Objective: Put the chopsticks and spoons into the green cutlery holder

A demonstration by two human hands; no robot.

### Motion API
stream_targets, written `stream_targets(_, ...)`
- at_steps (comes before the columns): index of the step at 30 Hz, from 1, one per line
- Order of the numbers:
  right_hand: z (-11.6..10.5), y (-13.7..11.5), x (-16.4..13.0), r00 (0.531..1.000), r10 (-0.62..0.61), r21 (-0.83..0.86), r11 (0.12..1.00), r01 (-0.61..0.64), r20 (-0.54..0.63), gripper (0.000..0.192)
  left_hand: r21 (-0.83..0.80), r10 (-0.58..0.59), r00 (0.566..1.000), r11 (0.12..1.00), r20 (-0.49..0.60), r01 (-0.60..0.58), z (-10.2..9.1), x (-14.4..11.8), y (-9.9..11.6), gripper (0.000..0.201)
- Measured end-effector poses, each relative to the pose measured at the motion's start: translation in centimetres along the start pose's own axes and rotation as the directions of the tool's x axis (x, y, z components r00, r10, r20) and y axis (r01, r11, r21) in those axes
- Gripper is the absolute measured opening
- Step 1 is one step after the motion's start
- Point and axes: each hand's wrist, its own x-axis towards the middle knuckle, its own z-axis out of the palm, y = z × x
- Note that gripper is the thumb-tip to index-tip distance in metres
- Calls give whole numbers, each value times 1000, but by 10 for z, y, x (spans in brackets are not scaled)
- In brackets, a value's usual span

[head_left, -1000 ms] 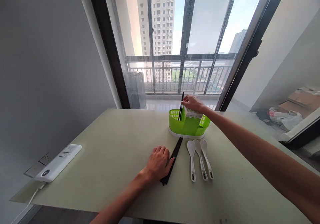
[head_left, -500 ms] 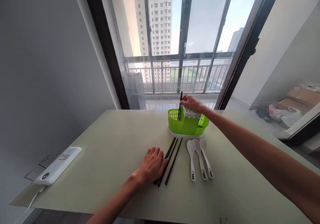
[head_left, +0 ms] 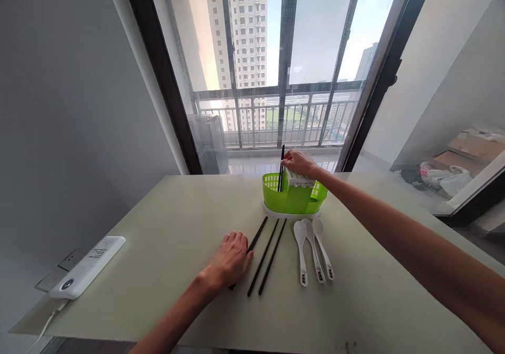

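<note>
My left hand [head_left: 232,256] is closed over a dark chopstick [head_left: 258,234] on the table. Its palm hides the middle, and I cannot tell whether a second stick lies against it. To its right are two more black chopsticks [head_left: 273,256], side by side and apart. At the far edge stands a green cutlery holder [head_left: 290,200] with a white base. Upright black chopsticks [head_left: 280,178] stand in its left compartment, and my right hand [head_left: 299,163] pinches them near the top, over the holder's white middle part. Three white spoons [head_left: 302,251] lie in front of the holder, bowls toward it.
A white power strip [head_left: 89,267] with a cable lies at the table's left edge beside the wall. Beyond the pale table [head_left: 177,212] are a glass sliding door and a balcony railing. Cardboard boxes [head_left: 475,149] and plastic bags are on the floor at right.
My left hand has shifted left, drawing the leftmost chopstick away from the other two. My right hand stays at the holder. The whole view has shifted slightly.
</note>
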Motion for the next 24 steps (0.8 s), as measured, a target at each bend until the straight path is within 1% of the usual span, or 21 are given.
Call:
stream_targets(3,0,-2,-2,1000,-2,20,1000,3,-26,31,68,-111,991,992,70,106,-6,6,3,16)
stream_targets(5,-3,-4,-4,998,-4,41,999,6,-66,31,86,-164,983,984,79,157,-7,10,8,23)
stream_targets(7,-8,-6,-9,991,-9,63,998,17,-133,33,85,-190,979,979,68,184,-8,12,13,28)
stream_targets(9,-16,-11,-16,977,-31,80,996,49,-210,33,79,-204,977,977,66,199,-11,12,15,29)
stream_targets(12,-31,-23,-36,951,-106,92,986,138,-291,28,62,-198,977,979,74,193,-24,7,11,31)
stream_targets(14,-42,-34,-55,928,-188,96,969,230,-322,23,-21,-171,984,985,43,172,-37,3,4,29)
stream_targets(15,-46,-40,-66,904,-257,99,947,306,-342,21,-112,-150,989,982,4,150,-42,1,1,26)
stream_targets(16,-50,-46,-77,885,-319,111,921,374,-338,19,-236,-132,990,965,-50,117,-47,0,-1,22)
stream_targets(17,-54,-53,-87,878,-364,134,898,420,-309,18,-377,-125,986,923,-113,73,-51,0,-3,18)
stream_targets(18,-56,-60,-97,880,-406,168,877,451,-245,20,-513,-130,976,858,-173,24,-52,1,-3,15)
stream_targets(20,-60,-74,-113,878,-474,254,844,473,-60,30,-708,-170,951,703,-259,-67,-52,4,0,18)
stream_targets(21,-60,-80,-119,862,-506,288,831,476,37,36,-763,-192,940,640,-280,-97,-49,6,3,21)
stream_targets(22,-60,-86,-124,834,-537,314,819,480,127,41,-797,-209,933,593,-293,-117,-46,8,5,22)
stream_targets(24,-59,-98,-131,764,-592,341,795,502,255,42,-833,-235,921,535,-310,-143,-38,12,9,24)
